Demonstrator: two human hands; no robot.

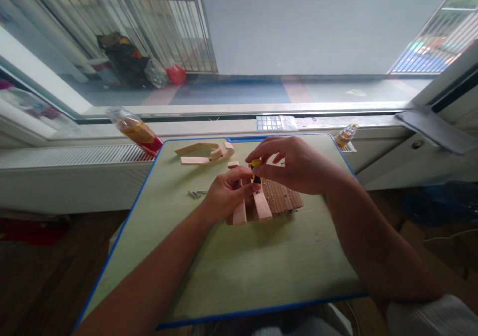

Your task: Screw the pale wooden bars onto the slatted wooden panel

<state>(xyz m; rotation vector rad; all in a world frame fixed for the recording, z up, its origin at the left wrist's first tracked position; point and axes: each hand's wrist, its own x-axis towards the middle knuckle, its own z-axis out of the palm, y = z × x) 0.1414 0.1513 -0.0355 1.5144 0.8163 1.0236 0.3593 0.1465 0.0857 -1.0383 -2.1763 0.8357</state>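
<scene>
My right hand (289, 162) pinches a short screwdriver (257, 170) with a yellow and black handle, which stands upright over a pale wooden bar (263, 207). My left hand (228, 192) is closed around the wooden pieces, its thumb and fingers close to the screwdriver's lower end. Beneath its palm runs another pale wooden bar (239, 213). Under and right of the bars lies a brown ribbed piece (286, 196) with small dots over its surface. The screwdriver's tip is hidden by my left fingers.
Several screws (194, 194) lie left of my left hand. A curved wooden frame (207, 154) rests at the table's back left. The blue-edged table (209, 296) stands against a window sill, with a drink bottle (136, 131) and a small bottle (346, 136) beyond its back corners.
</scene>
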